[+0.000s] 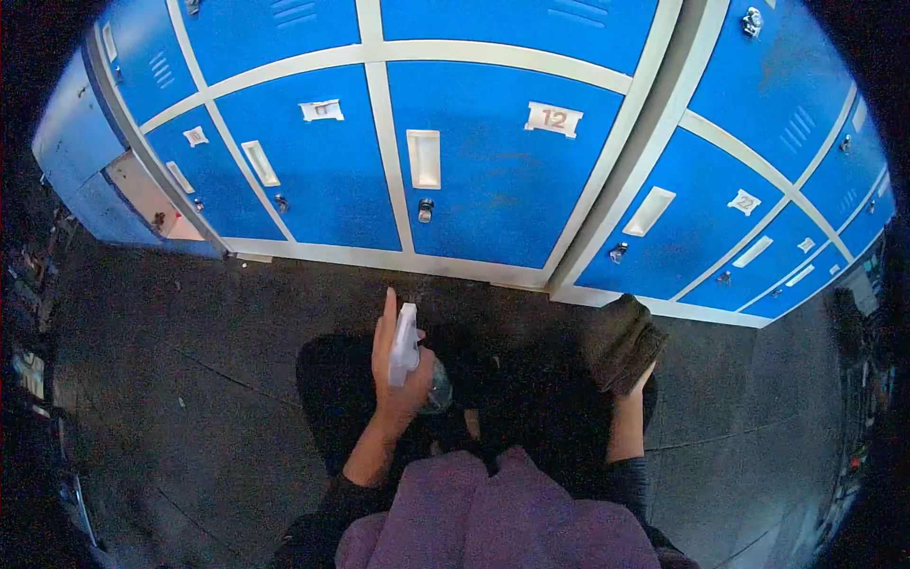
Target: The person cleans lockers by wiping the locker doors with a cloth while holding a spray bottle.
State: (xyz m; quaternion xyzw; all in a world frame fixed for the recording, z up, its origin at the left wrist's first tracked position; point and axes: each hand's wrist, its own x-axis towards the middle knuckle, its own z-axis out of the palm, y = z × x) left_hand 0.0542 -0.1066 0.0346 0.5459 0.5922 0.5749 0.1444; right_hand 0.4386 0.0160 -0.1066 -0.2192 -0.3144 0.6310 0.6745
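Note:
My left hand (403,391) is wrapped round a spray bottle with a white trigger head (405,346) and a clear body (438,389); one finger points up beside the head. On the right, my right hand (645,379) holds a folded brown cloth (624,347), which covers most of its fingers. Both hands are over my dark-clothed knees, below the blue locker doors, and touch none of them. The door numbered 12 (502,171) is straight ahead, with a white recessed handle (427,159) and a small metal lock (426,211).
More blue lockers stand to both sides, one door (706,213) numbered 22. A vertical gap parts the two locker blocks. An open compartment (152,194) shows at far left. Dark floor (209,379) lies below, with clutter at both outer edges.

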